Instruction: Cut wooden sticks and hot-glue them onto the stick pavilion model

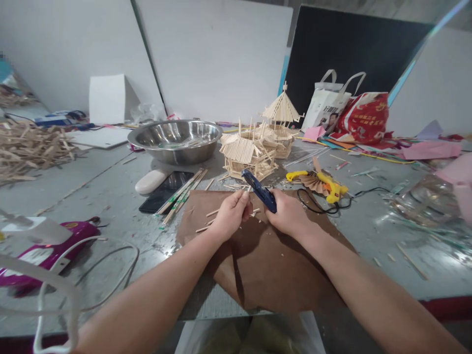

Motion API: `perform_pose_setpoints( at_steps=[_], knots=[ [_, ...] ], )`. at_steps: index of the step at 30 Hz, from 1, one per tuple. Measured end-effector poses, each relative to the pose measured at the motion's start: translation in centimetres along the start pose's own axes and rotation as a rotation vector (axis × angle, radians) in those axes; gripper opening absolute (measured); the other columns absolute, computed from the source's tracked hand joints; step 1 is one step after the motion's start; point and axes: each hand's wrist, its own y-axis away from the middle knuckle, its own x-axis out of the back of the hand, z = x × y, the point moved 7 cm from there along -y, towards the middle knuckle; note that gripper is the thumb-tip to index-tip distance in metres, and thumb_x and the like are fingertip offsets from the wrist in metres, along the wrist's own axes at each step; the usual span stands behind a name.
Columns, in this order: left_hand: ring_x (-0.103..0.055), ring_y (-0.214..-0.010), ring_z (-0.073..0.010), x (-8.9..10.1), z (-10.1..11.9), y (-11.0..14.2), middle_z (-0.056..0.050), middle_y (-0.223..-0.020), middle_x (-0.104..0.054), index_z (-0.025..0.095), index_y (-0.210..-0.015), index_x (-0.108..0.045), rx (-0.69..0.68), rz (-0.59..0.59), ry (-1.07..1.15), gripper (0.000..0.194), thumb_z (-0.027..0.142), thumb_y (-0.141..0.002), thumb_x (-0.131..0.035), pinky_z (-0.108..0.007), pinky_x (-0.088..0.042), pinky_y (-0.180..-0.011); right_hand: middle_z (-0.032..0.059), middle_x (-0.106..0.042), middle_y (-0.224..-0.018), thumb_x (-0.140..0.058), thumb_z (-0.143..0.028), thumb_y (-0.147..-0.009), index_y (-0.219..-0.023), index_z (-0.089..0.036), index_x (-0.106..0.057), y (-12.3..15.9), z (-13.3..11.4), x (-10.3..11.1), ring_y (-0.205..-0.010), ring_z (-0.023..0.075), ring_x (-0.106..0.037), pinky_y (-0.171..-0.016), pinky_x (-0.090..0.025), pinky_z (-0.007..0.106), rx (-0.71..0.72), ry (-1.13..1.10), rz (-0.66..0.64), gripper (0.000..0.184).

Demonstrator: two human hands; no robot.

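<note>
My right hand (289,211) is closed around a dark blue clipper-like tool (260,191), whose head points up and to the left. My left hand (233,212) is closed in a pinch on a thin wooden stick (249,188), its tip near the tool's head. Both hands are above a brown sheet (273,275) on which short cut sticks (213,213) lie. Just beyond the hands stands a small building model made of sticks (247,152), its walls and part of its roof in place. A taller stick model with a pointed roof (283,110) rises behind it.
A yellow glue gun (332,188) with a black cord lies to the right. To the left are a phone (165,192), bundled chopsticks (180,199), a steel basin (177,142) and a purple power strip (47,250). Bags (363,118) stand at the back.
</note>
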Motion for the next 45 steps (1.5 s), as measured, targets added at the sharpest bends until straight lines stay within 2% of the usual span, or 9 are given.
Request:
perform_pose_setpoints(
  at_steps=[8, 16, 21, 30, 34, 38, 41, 45],
  knots=[
    [-0.04, -0.041, -0.0068, -0.2, 0.3, 0.2, 0.003, -0.047, -0.045, 0.016, -0.058, -0.042, -0.014, -0.012, -0.09, 0.037, 0.045, -0.079, -0.032, -0.02, -0.033, -0.044, 0.0087, -0.062, -0.089, -0.044, -0.015, -0.064, -0.102, -0.017, -0.044, 0.1, 0.5, -0.2, -0.078, 0.0212, -0.058, -0.063, -0.039, 0.027, -0.051, -0.049, 0.037, 0.038],
    [-0.041, -0.042, -0.0068, -0.3, 0.2, 0.2, 0.003, -0.047, -0.046, 0.016, -0.058, -0.043, -0.002, -0.001, -0.097, 0.036, 0.044, -0.079, -0.033, -0.02, -0.033, -0.043, 0.0062, -0.063, -0.077, -0.045, -0.032, -0.069, -0.093, -0.02, -0.049, 0.0, 0.9, -0.2, -0.071, 0.0223, -0.06, -0.058, -0.038, 0.028, -0.085, -0.021, 0.037, 0.027],
    [-0.042, -0.043, -0.007, -0.3, -0.1, 0.2, 0.003, -0.049, -0.047, 0.016, -0.059, -0.044, 0.003, 0.003, -0.091, 0.037, 0.045, -0.078, -0.034, -0.02, -0.034, -0.043, 0.0068, -0.063, -0.076, -0.044, -0.032, -0.07, -0.094, -0.019, -0.049, -0.3, 0.9, -0.3, -0.071, 0.0221, -0.06, -0.057, -0.038, 0.027, -0.061, 0.005, 0.021, 0.028],
    [-0.039, -0.039, -0.0063, -0.2, -0.9, -0.1, 0.003, -0.048, -0.046, 0.016, -0.06, -0.043, 0.055, 0.026, -0.052, 0.037, 0.048, -0.076, -0.035, -0.019, -0.032, -0.038, 0.0076, -0.064, -0.075, -0.046, -0.031, -0.07, -0.092, -0.018, -0.05, -0.6, 1.0, -0.6, -0.07, 0.0215, -0.06, -0.057, -0.038, 0.028, -0.108, 0.058, -0.025, 0.026],
    [-0.039, -0.04, -0.006, -0.5, -0.9, -0.1, 0.003, -0.049, -0.046, 0.016, -0.058, -0.044, 0.049, -0.008, -0.064, 0.038, 0.047, -0.077, -0.034, -0.019, -0.032, -0.04, 0.0082, -0.063, -0.07, -0.042, -0.036, -0.073, -0.089, -0.018, -0.051, -0.9, 1.7, -0.5, -0.068, 0.0228, -0.06, -0.054, -0.037, 0.028, -0.167, 0.087, -0.005, 0.026],
    [-0.036, -0.038, -0.0049, -0.6, -0.8, 0.0, 0.004, -0.048, -0.044, 0.015, -0.057, -0.042, 0.078, -0.007, -0.04, 0.037, 0.046, -0.078, -0.035, -0.018, -0.03, -0.038, 0.0096, -0.063, -0.075, -0.04, -0.041, -0.074, -0.091, -0.018, -0.049, -1.1, 3.0, -0.1, -0.069, 0.0241, -0.06, -0.055, -0.038, 0.03, -0.226, 0.102, 0.049, 0.03],
    [-0.034, -0.037, -0.0044, -0.4, -0.7, 0.0, 0.005, -0.047, -0.042, 0.016, -0.061, -0.043, 0.077, 0.017, 0.009, 0.034, 0.045, -0.078, -0.036, -0.018, -0.027, -0.037, 0.0094, -0.062, -0.083, -0.041, -0.037, -0.073, -0.097, -0.019, -0.047, -1.0, 3.4, 0.1, -0.073, 0.0244, -0.059, -0.057, -0.039, 0.031, -0.208, 0.067, 0.075, 0.03],
    [-0.033, -0.036, -0.0045, -0.3, -0.6, 0.0, 0.006, -0.046, -0.039, 0.016, -0.069, -0.046, 0.054, 0.025, 0.062, 0.03, 0.043, -0.077, -0.038, -0.017, -0.026, -0.035, 0.0083, -0.061, -0.09, -0.044, -0.03, -0.07, -0.1, -0.019, -0.045, -0.7, 2.4, 0.2, -0.079, 0.0239, -0.057, -0.062, -0.04, 0.031, -0.112, -0.02, 0.085, 0.032]
  ],
)
